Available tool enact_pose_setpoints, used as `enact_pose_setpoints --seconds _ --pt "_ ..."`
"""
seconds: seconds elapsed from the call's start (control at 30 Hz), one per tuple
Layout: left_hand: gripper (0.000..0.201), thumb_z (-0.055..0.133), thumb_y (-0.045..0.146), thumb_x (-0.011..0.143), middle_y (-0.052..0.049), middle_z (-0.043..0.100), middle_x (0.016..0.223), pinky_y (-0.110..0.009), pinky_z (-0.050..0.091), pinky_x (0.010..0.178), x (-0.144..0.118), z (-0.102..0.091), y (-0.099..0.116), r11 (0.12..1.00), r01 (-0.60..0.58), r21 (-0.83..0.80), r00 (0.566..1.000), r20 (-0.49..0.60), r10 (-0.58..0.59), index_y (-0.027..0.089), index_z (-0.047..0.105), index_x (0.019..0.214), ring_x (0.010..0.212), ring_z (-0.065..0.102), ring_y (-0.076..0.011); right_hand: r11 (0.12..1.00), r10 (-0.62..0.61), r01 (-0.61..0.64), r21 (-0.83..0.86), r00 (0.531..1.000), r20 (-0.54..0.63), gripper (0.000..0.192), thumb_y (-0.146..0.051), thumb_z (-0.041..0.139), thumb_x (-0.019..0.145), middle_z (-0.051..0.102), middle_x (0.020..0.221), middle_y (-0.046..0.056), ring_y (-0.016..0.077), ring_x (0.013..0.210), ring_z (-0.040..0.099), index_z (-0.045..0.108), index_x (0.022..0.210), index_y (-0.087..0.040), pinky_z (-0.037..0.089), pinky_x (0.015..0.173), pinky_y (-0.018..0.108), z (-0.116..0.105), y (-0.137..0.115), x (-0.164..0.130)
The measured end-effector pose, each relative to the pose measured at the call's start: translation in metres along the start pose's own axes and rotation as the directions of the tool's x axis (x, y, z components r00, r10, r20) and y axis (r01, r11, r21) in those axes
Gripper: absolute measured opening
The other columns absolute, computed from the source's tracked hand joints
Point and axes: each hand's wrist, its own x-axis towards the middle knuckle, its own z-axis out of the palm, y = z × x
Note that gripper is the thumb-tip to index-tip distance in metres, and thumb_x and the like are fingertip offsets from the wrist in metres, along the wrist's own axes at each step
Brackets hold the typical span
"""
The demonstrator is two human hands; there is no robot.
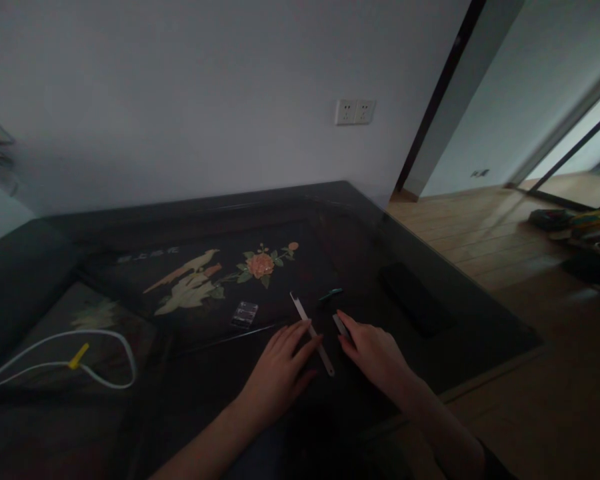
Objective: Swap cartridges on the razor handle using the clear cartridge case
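A long, thin, pale metal strip (325, 360), notched at its far end and with a small hole at its near end, lies slanted on the dark tabletop. My left hand (283, 363) grips it, with finger and thumb across its middle. Just to the right, my right hand (375, 347) pinches a short, light grey flat piece (340, 326) between thumb and fingers, low over the table. Part of that piece is hidden by the fingers. Beyond both hands is a small, slim greenish item (331, 295), too dim to name. Left of the strip sits a small clear plastic case (245, 315).
The dark glossy table (220, 427) bears a bird-and-flower picture (260, 265). A white cable (125, 347) with a yellow tie (79, 357) loops at the left. Toward the right edge lies a dark oblong object (415, 300). A wall with a socket (355, 112) stands behind.
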Motion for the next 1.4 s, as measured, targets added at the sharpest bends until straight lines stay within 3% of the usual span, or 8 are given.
enact_pose_setpoints --seconds 0.07,0.2,0.53,0.87,1.03,1.2,1.3,1.4 --pt "0.057 0.061 0.025 0.088 -0.017 0.04 0.151 -0.054 0.038 0.109 0.0 0.002 0.002 0.998 -0.016 0.057 0.999 0.05 0.014 0.023 0.043 0.142 0.139 0.038 -0.0318 1.0 -0.006 0.006 0.004 1.0 -0.004 0.049 -0.028 0.048 0.094 0.074 0.107 0.016 0.0283 0.09 0.072 0.047 0.141 -0.016 0.051 0.074 0.036 0.0 0.001 0.0" --pt "0.06 0.061 0.029 0.089 -0.019 0.04 0.151 -0.052 0.036 0.112 0.005 0.004 0.001 0.997 -0.056 0.06 0.994 0.094 0.051 0.021 0.039 0.144 0.141 0.035 -0.0294 0.999 -0.027 0.027 0.019 0.999 -0.017 0.051 -0.03 0.048 0.094 0.073 0.108 0.014 0.0285 0.092 0.072 0.042 0.144 -0.017 0.051 0.075 0.036 0.001 0.003 0.001" --pt "0.059 0.063 0.03 0.087 -0.02 0.037 0.151 -0.049 0.036 0.113 0.039 0.014 0.011 0.996 -0.084 0.012 0.992 0.101 0.082 0.017 0.042 0.141 0.14 0.036 -0.0296 1.0 0.012 -0.011 0.023 0.999 -0.036 0.046 -0.031 0.045 0.096 0.075 0.102 0.011 0.0266 0.087 0.072 0.045 0.141 -0.024 0.048 0.068 0.032 0.001 0.01 0.01" --pt "0.05 0.059 0.028 0.09 -0.017 0.041 0.15 -0.047 0.037 0.113 0.037 0.014 0.005 0.996 -0.068 -0.055 0.996 0.053 0.071 0.02 0.047 0.138 0.137 0.041 -0.0281 1.0 0.017 -0.015 0.027 0.996 -0.086 0.043 -0.034 0.046 0.096 0.075 0.098 0.012 0.0265 0.086 0.071 0.05 0.138 -0.022 0.048 0.069 0.032 -0.006 0.015 0.008" --pt "0.047 0.059 0.027 0.09 -0.017 0.043 0.149 -0.048 0.038 0.112 0.037 0.015 0.003 0.996 -0.061 -0.071 0.997 0.038 0.064 0.019 0.05 0.135 0.136 0.043 -0.0292 0.999 0.036 -0.03 0.038 0.984 -0.176 0.031 -0.023 0.049 0.094 0.072 0.099 0.008 0.0233 0.087 0.068 0.06 0.123 -0.022 0.045 0.069 0.03 -0.03 0.028 0.038" --pt "0.049 0.059 0.023 0.089 -0.016 0.043 0.15 -0.049 0.038 0.111 0.038 0.011 0.008 0.995 -0.05 -0.09 0.997 0.05 0.054 0.022 0.049 0.137 0.135 0.044 -0.0294 0.996 -0.069 0.077 0.052 0.988 -0.137 0.025 -0.017 0.067 0.081 0.066 0.1 0.004 0.0179 0.086 0.063 0.068 0.106 -0.023 0.042 0.07 0.026 -0.035 0.033 0.081" --pt "0.043 0.057 0.019 0.089 -0.014 0.049 0.145 -0.046 0.042 0.108 0.039 -0.003 0.007 0.99 -0.041 -0.132 0.999 0.006 0.042 0.021 0.054 0.132 0.13 0.05 -0.0278 0.99 -0.118 0.125 0.071 0.988 -0.105 0.017 -0.018 0.068 0.081 0.063 0.099 0.004 0.0158 0.084 0.061 0.069 0.098 -0.022 0.041 0.072 0.025 -0.03 0.036 0.096" --pt "0.036 0.051 0.019 0.091 -0.01 0.059 0.135 -0.043 0.047 0.103 0.035 -0.026 -0.013 0.986 0.037 -0.166 0.998 -0.046 -0.045 0.023 0.06 0.125 0.122 0.057 -0.0249 0.984 -0.148 0.156 0.089 0.985 -0.088 0.01 -0.019 0.066 0.083 0.061 0.098 0.004 0.0151 0.083 0.059 0.068 0.093 -0.02 0.041 0.072 0.025 -0.026 0.041 0.102"
